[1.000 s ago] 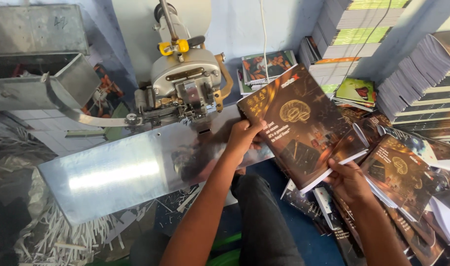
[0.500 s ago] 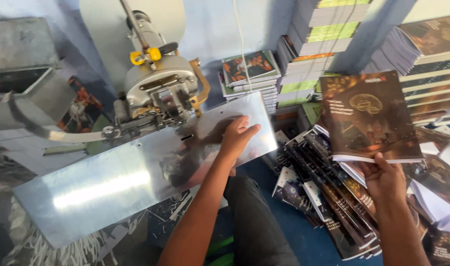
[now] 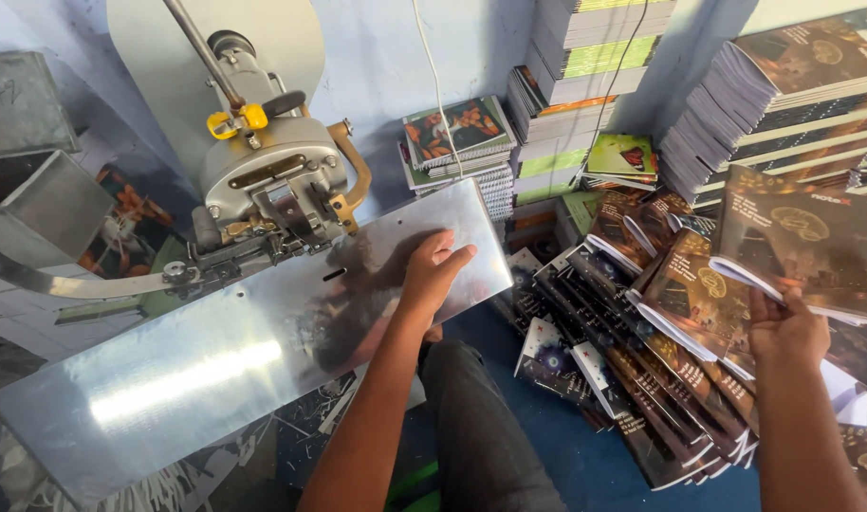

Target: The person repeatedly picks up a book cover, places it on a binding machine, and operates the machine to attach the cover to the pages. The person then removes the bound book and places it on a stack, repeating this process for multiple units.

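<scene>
A dark notebook is gripped by the right hand above the pile, while the open left hand is rested on the metal plate, which carries no notebook yet.

Bright daylight, glare on metal plate

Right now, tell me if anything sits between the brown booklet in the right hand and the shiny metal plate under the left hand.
Nothing visible does. The right hand holds the brown booklet above the fanned pile of booklets, and the gap across to the metal plate is open. The left hand rests on the plate's near end.
</scene>
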